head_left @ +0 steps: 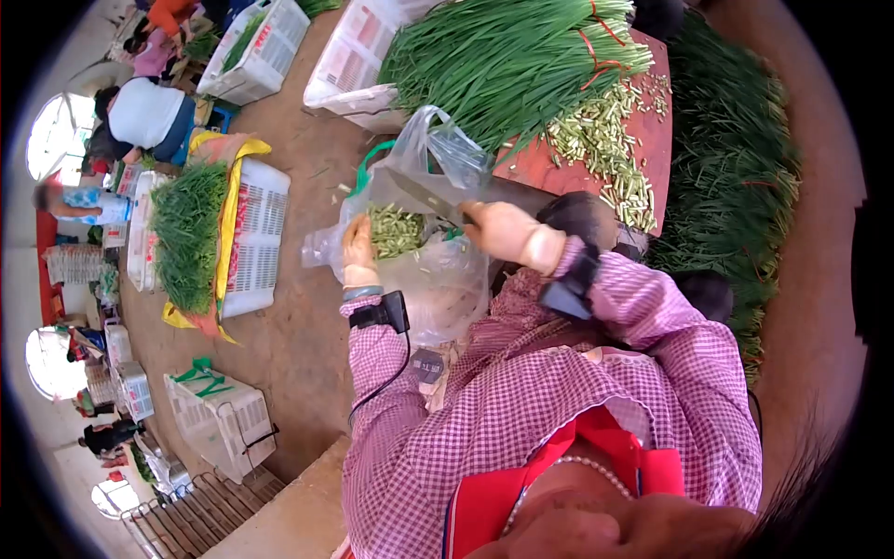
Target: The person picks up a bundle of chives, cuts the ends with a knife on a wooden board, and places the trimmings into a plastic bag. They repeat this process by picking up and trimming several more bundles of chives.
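My right hand [507, 233], gloved, is closed around the handle of a knife [419, 194]. The blade reaches left across the mouth of a clear plastic bag [438, 289]. Cut stem ends [396, 231] lie inside that bag, pale green and short. At the bag's left rim my gloved left hand [358, 247] grips the plastic; its fingertips are partly hard to make out. Beyond both hands, garlic chives [503, 65] bound with red ties are heaped at a red tabletop [656, 140]. More cut ends [605, 140] are scattered on the tabletop beside them.
Many chive bundles [726, 186] lie on the floor at right. White crates stand around: one [349, 56] by the table, one [256, 233] near greens [191, 238], another [223, 419] lower left. People [149, 116] are in the background. A metal rack [200, 512] stands at bottom left.
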### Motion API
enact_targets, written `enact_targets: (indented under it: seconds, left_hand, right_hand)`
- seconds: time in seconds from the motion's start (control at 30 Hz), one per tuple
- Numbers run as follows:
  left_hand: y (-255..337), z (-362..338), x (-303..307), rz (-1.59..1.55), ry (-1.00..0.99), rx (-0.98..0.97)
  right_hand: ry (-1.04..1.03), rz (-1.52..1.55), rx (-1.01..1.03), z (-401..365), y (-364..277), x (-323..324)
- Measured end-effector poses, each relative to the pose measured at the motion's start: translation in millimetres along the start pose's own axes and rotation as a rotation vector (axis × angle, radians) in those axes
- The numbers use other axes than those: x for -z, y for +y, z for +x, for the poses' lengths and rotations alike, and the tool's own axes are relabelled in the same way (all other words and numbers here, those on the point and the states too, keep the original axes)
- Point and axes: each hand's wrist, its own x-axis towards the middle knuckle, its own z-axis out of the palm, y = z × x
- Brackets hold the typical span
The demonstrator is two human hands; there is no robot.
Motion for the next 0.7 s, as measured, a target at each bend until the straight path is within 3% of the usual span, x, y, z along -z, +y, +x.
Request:
enact_targets:
  seconds: [0.07,0.13,0.2,0.23,0.3,0.33,0.37,0.47,0.53,0.57,0.6,0.7]
  left_hand:
    - [40,-12,-10,0.215,-0.081,-0.074]
    - [68,-18,-32,0.091,-0.241,-0.113]
    - [90,-11,-63,-0.142,-0.231,-0.141]
    - [114,-16,-79,-0.154,-0.290,-0.148]
    - [175,-39,-101,-0.071,-0.264,-0.418]
    - [205,-54,-110,-0.085,-0.300,-0.428]
    - [222,-69,-173,-0.029,-0.367,-0.531]
    - [279,-109,-211,0.122,-0.620,-0.839]
    - [273,-138,-247,0.302,-0.671,-0.897]
    - [256,-149,-267,0.415,-0.699,-0.888]
    - [219,-167,-315,0.549,-0.715,-0.874]
    - [163,-214,-351,0.772,-0.825,-0.710]
  right_hand:
    - [0.210,0.141,0.247,-27,18,36]
    - [0.070,0.524,-0.272,-70,13,92]
    - [0.382,0.823,-0.321,-111,28,121]
    - [0.488,0.754,-0.338,-133,42,134]
    - [0.690,0.715,-0.415,-180,60,154]
    - [0.784,0.748,-0.471,-201,61,161]
    - [0.807,0.783,-0.504,-218,139,172]
    - [0.808,0.823,-0.665,-254,145,169]
    - [0.821,0.816,-0.695,-268,165,151]
    - [0.818,0.843,-0.738,-270,163,146]
    - [0.815,0.854,-0.736,-279,204,141]
    - [0.773,0.884,-0.757,-286,206,128]
